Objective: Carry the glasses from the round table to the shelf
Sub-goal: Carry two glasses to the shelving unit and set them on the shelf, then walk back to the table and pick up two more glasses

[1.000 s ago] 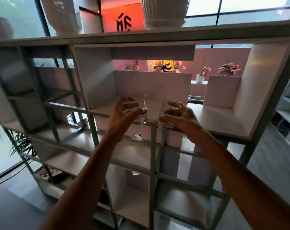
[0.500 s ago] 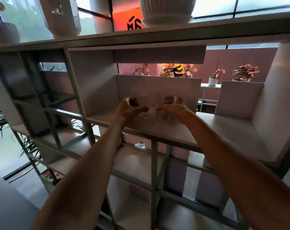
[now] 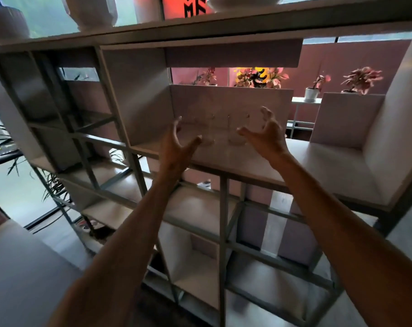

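Note:
Two clear glasses stand upright side by side on the white shelf board (image 3: 318, 161), in front of a low back panel: the left glass (image 3: 203, 131) and the right glass (image 3: 238, 129). Both are faint and blurred against the panel. My left hand (image 3: 176, 142) hovers just left of and in front of the left glass, fingers spread, holding nothing. To the right of the right glass, my right hand (image 3: 266, 133) is spread wide with loosely bent fingers and is likewise off the glass.
The shelf unit (image 3: 221, 232) is an open grid of white boards and grey bars with compartments below and to the left. White pots (image 3: 91, 10) stand on its top board. A block (image 3: 344, 119) sits at the right of the same board. Potted plants (image 3: 360, 79) show behind.
Both hands reached into the shelf with the glasses, set them on the board, then let go and spread apart. The camera has moved closer to the shelf.

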